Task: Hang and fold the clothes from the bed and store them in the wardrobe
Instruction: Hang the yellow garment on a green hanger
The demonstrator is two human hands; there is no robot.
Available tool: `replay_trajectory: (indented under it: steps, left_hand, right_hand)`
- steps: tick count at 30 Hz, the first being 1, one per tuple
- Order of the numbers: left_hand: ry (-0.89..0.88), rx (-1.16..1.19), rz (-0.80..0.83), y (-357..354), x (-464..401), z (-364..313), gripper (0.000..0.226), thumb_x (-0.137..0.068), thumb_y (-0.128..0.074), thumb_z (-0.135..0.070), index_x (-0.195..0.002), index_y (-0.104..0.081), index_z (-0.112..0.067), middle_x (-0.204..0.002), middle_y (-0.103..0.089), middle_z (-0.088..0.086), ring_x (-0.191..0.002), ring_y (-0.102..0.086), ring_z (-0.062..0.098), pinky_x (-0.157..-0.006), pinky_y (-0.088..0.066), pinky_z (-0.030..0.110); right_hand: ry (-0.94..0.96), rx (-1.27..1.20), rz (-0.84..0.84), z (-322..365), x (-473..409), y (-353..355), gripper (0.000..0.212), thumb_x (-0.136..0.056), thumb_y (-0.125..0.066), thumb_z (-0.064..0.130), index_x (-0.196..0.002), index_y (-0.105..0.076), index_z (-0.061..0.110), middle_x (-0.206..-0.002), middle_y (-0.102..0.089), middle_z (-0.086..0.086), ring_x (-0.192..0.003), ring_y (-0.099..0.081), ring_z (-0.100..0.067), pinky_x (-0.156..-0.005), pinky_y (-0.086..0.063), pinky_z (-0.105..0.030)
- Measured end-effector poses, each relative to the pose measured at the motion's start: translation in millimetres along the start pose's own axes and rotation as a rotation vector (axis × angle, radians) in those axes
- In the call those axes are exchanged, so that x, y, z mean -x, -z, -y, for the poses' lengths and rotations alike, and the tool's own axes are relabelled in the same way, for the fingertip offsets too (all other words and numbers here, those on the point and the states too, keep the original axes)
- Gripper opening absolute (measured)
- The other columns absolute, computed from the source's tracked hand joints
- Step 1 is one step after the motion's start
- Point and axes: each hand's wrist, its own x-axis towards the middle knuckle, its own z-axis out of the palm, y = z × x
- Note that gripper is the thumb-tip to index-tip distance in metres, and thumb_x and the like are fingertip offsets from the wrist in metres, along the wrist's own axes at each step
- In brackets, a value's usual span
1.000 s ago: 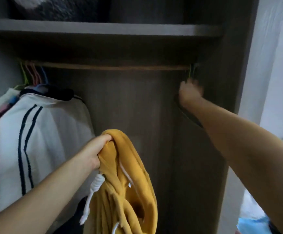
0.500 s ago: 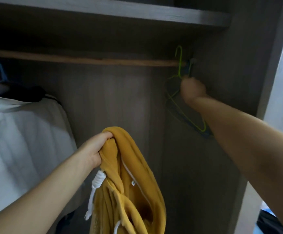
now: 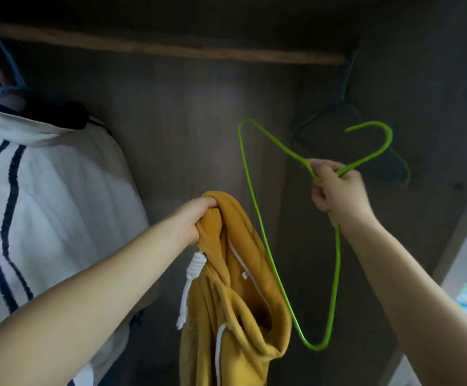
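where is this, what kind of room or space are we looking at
Most likely the inside of a bedroom wardrobe: a wooden hanging rail spans grey wood-grain panels, a white garment with navy stripes hangs from it, and more wire hangers hang at its right end.

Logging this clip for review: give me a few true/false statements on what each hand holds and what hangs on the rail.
1. The left hand grips a mustard-yellow hooded sweatshirt. True.
2. The right hand is empty. False: it grips a lime-green wire hanger at its neck.
3. The green hanger's hook is on the wooden rail. False: it is off the rail.
4. A white garment with dark stripes hangs at the left. True.
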Motion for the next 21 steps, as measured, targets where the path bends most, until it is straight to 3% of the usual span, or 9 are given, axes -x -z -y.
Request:
replay_trajectory:
  steps: [3, 5, 10, 13, 15, 17, 18, 19, 21]
  left_hand:
    - [0.034, -0.034, 0.040, 10.7, -4.8, 8.0, 0.021, -0.093, -0.054, -0.018, -0.084, -0.062, -0.002, -0.069, -0.067, 0.014, -0.069, -0.061, 0.028, -0.056, -0.048, 0.040]
    - [0.051, -0.056, 0.055, 13.1, -4.6, 12.5, 0.020, -0.094, -0.053, -0.019, -0.090, -0.062, -0.002, -0.079, -0.066, 0.015, -0.074, -0.061, 0.029, -0.066, -0.049, 0.043]
    - [0.041, -0.042, 0.142, 18.6, 2.7, 2.6, 0.027, -0.096, -0.050, -0.021, -0.078, -0.061, -0.003, -0.064, -0.066, 0.014, -0.071, -0.060, 0.028, -0.081, -0.048, 0.046]
    - [-0.013, -0.063, 0.193, 35.8, 3.1, -16.6, 0.031, -0.098, -0.048, -0.022, -0.078, -0.060, -0.003, -0.054, -0.066, 0.013, -0.066, -0.062, 0.027, -0.076, -0.049, 0.046]
    - [-0.058, -0.074, 0.164, 52.3, 1.0, -32.0, 0.034, -0.099, -0.043, -0.019, -0.072, -0.057, -0.003, -0.045, -0.061, 0.011, -0.047, -0.063, 0.022, -0.058, -0.054, 0.038]
    - [-0.089, -0.090, 0.112, 70.7, -2.1, -41.9, 0.035, -0.098, -0.039, -0.014, -0.068, -0.053, -0.003, -0.039, -0.057, 0.009, -0.032, -0.056, 0.017, -0.034, -0.048, 0.029]
    - [-0.091, -0.096, 0.108, 79.6, -3.9, -43.1, 0.034, -0.098, -0.039, -0.012, -0.068, -0.053, -0.003, -0.039, -0.057, 0.010, -0.031, -0.055, 0.018, -0.031, -0.046, 0.029]
    - [-0.084, -0.097, 0.107, 87.7, -5.5, -43.2, 0.033, -0.097, -0.040, -0.012, -0.069, -0.053, -0.004, -0.040, -0.057, 0.010, -0.032, -0.057, 0.019, -0.034, -0.047, 0.031]
    - [-0.062, -0.080, 0.101, 101.6, -9.6, -39.8, 0.029, -0.096, -0.044, -0.013, -0.071, -0.055, -0.005, -0.047, -0.061, 0.011, -0.047, -0.062, 0.023, -0.054, -0.052, 0.038]
  right_hand:
    - [0.165, -0.223, 0.010, 28.5, 24.3, -4.9, 0.031, -0.097, -0.046, 0.029, -0.092, -0.073, 0.015, -0.048, -0.035, 0.009, -0.037, -0.026, -0.007, -0.039, -0.022, -0.012]
    - [0.247, -0.297, 0.039, 36.1, 45.1, -12.2, 0.034, -0.097, -0.045, 0.040, -0.101, -0.073, 0.022, -0.051, -0.037, 0.009, -0.041, -0.028, -0.007, -0.040, -0.024, -0.015]
    - [0.330, -0.262, 0.070, 0.3, 120.9, -54.1, 0.030, -0.102, -0.042, 0.033, -0.123, -0.062, 0.026, -0.053, -0.034, 0.012, -0.042, -0.030, -0.005, -0.039, -0.029, -0.017]
    - [0.177, -0.098, 0.167, -28.1, 166.0, -65.3, 0.035, -0.098, -0.041, 0.034, -0.128, -0.059, 0.033, -0.054, -0.041, 0.010, -0.044, -0.038, -0.005, -0.039, -0.036, -0.019]
    - [-0.006, 0.054, 0.325, -32.3, 176.6, -62.8, 0.032, -0.095, -0.042, 0.038, -0.117, -0.064, 0.040, -0.052, -0.041, 0.008, -0.043, -0.039, -0.005, -0.039, -0.036, -0.019]
    - [-0.181, 0.174, 0.464, -22.4, 172.7, -55.5, 0.030, -0.095, -0.042, 0.038, -0.107, -0.069, 0.043, -0.050, -0.035, 0.008, -0.040, -0.034, -0.005, -0.037, -0.032, -0.019]
    - [-0.233, 0.240, 0.516, -14.7, 169.0, -50.1, 0.029, -0.097, -0.042, 0.036, -0.107, -0.069, 0.043, -0.049, -0.033, 0.008, -0.038, -0.032, -0.006, -0.037, -0.031, -0.018]
    - [-0.260, 0.314, 0.567, -6.2, 165.1, -44.7, 0.030, -0.100, -0.040, 0.034, -0.108, -0.068, 0.043, -0.048, -0.033, 0.007, -0.038, -0.031, -0.006, -0.036, -0.030, -0.017]
    - [-0.311, 0.451, 0.668, 8.2, 161.4, -35.5, 0.031, -0.102, -0.038, 0.033, -0.108, -0.066, 0.044, -0.048, -0.036, 0.007, -0.037, -0.032, -0.007, -0.035, -0.030, -0.017]
